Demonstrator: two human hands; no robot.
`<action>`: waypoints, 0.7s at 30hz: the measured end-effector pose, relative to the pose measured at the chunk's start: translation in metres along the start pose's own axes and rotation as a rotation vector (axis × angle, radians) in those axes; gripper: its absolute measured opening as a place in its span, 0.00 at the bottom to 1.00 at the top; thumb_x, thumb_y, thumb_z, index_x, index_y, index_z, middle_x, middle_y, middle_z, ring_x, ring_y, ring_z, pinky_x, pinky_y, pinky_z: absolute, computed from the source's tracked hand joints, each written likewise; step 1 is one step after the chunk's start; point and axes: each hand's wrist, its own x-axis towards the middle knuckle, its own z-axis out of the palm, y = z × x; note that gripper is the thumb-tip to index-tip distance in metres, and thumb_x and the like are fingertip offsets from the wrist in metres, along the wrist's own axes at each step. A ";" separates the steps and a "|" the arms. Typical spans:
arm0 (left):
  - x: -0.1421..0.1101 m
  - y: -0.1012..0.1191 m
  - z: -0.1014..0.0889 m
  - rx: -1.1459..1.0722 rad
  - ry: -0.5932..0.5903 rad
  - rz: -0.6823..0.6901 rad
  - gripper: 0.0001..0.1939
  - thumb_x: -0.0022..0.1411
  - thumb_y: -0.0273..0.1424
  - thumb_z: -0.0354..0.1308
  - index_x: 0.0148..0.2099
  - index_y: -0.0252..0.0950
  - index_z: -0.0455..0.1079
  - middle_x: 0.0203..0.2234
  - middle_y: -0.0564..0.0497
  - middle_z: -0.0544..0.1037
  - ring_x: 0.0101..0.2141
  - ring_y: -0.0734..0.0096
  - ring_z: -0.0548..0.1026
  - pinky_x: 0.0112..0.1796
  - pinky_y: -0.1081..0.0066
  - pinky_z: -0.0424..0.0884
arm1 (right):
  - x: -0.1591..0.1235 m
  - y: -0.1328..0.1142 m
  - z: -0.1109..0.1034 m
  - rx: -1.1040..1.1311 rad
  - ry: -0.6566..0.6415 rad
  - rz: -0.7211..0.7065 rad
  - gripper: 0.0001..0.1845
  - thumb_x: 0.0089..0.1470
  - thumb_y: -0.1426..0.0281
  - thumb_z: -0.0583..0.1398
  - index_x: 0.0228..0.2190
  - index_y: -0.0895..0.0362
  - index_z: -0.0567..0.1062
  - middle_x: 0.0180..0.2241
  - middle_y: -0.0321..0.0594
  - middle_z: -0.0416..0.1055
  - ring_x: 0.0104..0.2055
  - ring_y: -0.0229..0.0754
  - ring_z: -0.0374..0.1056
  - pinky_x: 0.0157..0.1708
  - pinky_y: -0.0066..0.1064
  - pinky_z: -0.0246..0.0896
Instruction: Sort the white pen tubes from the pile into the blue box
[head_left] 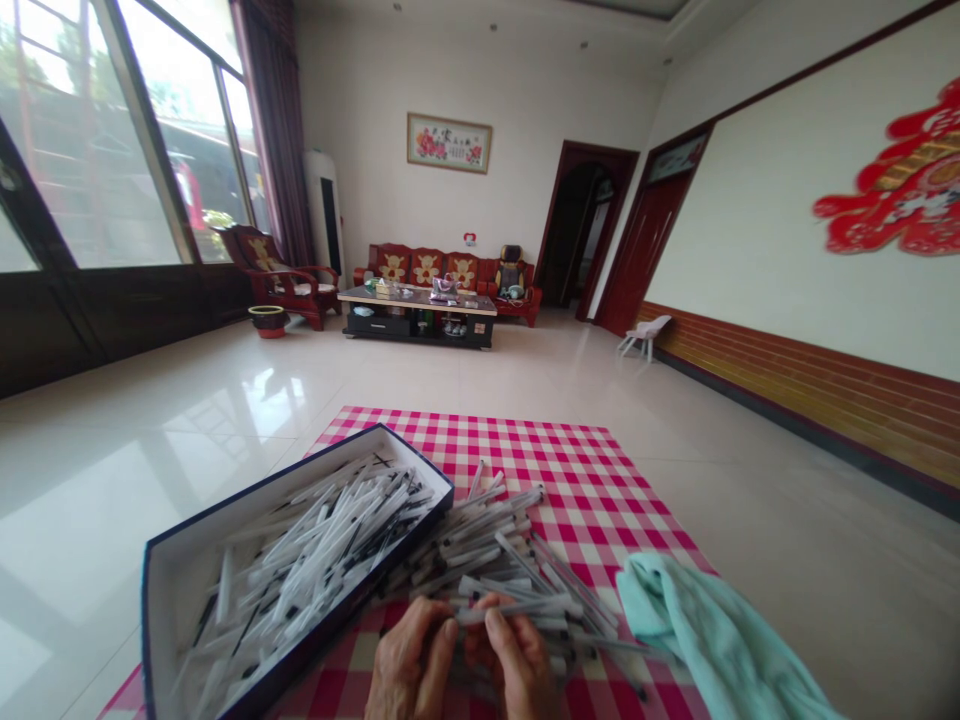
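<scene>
My right hand [514, 655] pinches a whitish, translucent pen [517, 608] between thumb and fingers, holding it roughly level. At the pen's left end, my left hand [412, 655] has thumb and forefinger closed; the exact contact is partly hidden by the fingers. Just beyond and beneath both hands lies a loose heap of similar pens [487, 525] with dark ends. To the left stands a dark blue, white-lined shallow box [184, 555], with many whitish tubes [322, 560] and thin black sticks inside.
A pink-and-white checked cloth [577, 470] lies under the box and heap. Bunched at the right is a mint-green cloth [712, 630]. Farther off are a low table [416, 300], a red wooden sofa [397, 265], an armchair [262, 270] and a small chair [645, 332].
</scene>
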 end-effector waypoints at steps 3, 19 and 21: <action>-0.001 -0.005 0.004 0.037 0.037 -0.010 0.15 0.66 0.33 0.47 0.27 0.38 0.64 0.18 0.56 0.69 0.19 0.78 0.69 0.22 0.81 0.63 | -0.001 -0.001 0.001 -0.003 -0.008 -0.001 0.15 0.43 0.57 0.66 0.29 0.56 0.77 0.19 0.37 0.73 0.21 0.41 0.67 0.24 0.31 0.61; 0.017 -0.022 -0.042 0.485 0.294 0.002 0.10 0.64 0.36 0.50 0.41 0.37 0.69 0.29 0.51 0.77 0.29 0.69 0.76 0.30 0.74 0.70 | 0.000 -0.002 0.002 0.058 0.014 0.010 0.15 0.42 0.58 0.67 0.29 0.56 0.77 0.20 0.38 0.74 0.23 0.43 0.68 0.23 0.31 0.64; 0.022 -0.027 -0.060 0.691 0.328 -0.052 0.11 0.64 0.36 0.49 0.41 0.38 0.70 0.31 0.49 0.76 0.31 0.65 0.76 0.30 0.72 0.70 | 0.000 -0.002 0.002 0.076 0.002 0.014 0.16 0.42 0.58 0.67 0.29 0.56 0.77 0.20 0.38 0.74 0.22 0.42 0.68 0.23 0.30 0.63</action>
